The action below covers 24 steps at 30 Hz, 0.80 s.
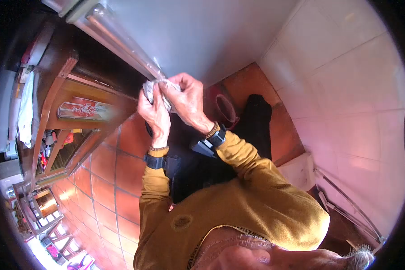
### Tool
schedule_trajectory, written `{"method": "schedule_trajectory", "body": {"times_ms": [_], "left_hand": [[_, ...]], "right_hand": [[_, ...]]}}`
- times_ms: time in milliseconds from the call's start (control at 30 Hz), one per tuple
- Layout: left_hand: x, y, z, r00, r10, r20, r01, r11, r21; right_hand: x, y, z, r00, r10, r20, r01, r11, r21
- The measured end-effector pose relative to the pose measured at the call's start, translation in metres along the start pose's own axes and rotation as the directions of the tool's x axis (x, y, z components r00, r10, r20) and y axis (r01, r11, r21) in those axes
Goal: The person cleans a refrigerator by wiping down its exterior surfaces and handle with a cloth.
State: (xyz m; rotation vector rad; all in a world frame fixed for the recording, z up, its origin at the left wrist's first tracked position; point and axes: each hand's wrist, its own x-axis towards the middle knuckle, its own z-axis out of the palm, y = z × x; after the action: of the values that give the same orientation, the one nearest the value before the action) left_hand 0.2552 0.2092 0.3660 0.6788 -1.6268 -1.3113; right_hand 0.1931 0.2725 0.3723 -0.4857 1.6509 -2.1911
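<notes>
A crumpled white cloth (149, 91) is bunched between my two hands, partly hidden by the fingers. My left hand (154, 112) grips it from the left, thumb pointing up. Closed on its other side, my right hand (187, 100) pinches it with thumb and fingers. Just beyond the cloth lies the end of a long, shiny handle-like strip (123, 42), running along the edge of a smooth grey panel (198, 33). I cannot tell whether the cloth touches this strip.
A reddish round bucket-like container (226, 108) stands near my dark-clad leg (256, 121). At left is a wooden cabinet (56, 101) with items on its shelves. Terracotta tiles (101, 189) cover the floor, and a pale tiled wall (346, 99) rises at right.
</notes>
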Motion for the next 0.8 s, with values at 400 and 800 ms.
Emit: {"method": "schedule_trajectory", "body": {"times_ms": [400, 800], "left_hand": [[0.0, 0.008, -0.001, 0.999, -0.026, 0.018, 0.026, 0.999, -0.021], [-0.001, -0.006, -0.002, 0.998, 0.058, 0.012, -0.059, 0.995, 0.085]], "right_hand": [[0.001, -0.01, 0.002, 0.997, 0.063, 0.039, -0.068, 0.989, 0.134], [0.005, 0.015, -0.005, 0.997, 0.07, 0.044, -0.077, 0.984, 0.164]]}}
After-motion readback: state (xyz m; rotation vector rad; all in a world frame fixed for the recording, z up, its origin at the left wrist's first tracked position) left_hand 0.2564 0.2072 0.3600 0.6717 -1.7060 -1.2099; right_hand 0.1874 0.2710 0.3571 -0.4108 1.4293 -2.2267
